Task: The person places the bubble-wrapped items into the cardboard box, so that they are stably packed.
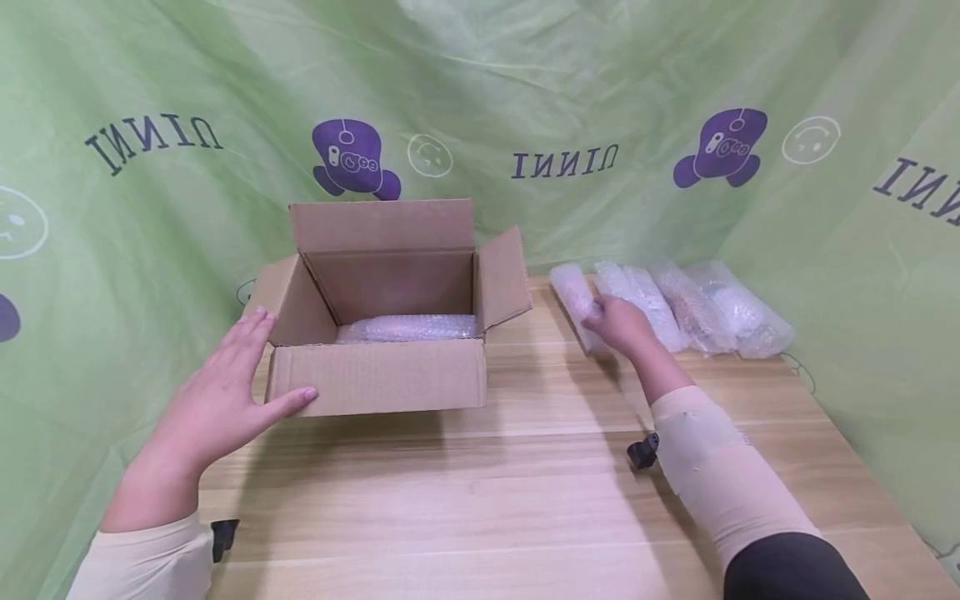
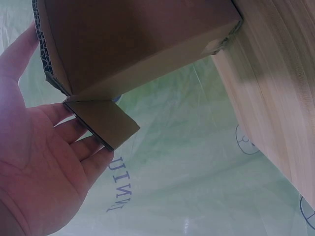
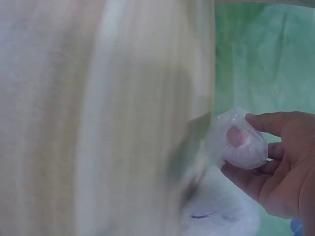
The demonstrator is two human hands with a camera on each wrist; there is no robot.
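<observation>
An open cardboard box (image 1: 378,379) stands on the left part of the table with its flaps spread. Inside it lies a bubble-wrapped bundle (image 1: 412,327). My left hand (image 1: 213,396) rests on the box's near left corner, its extended fingers along the left flap (image 2: 101,120) and the thumb on the front flap. At the right, my right hand (image 1: 626,323) grips a long bubble-wrapped roll (image 1: 572,292), the leftmost of a row. In the right wrist view, thumb and fingers close around the end of this roll (image 3: 236,142), where something pinkish shows through the wrap.
Several more bubble-wrapped bundles (image 1: 693,308) lie side by side right of the gripped roll, toward the table's back right. A green printed curtain (image 1: 585,67) hangs behind and around the wooden table (image 1: 480,500).
</observation>
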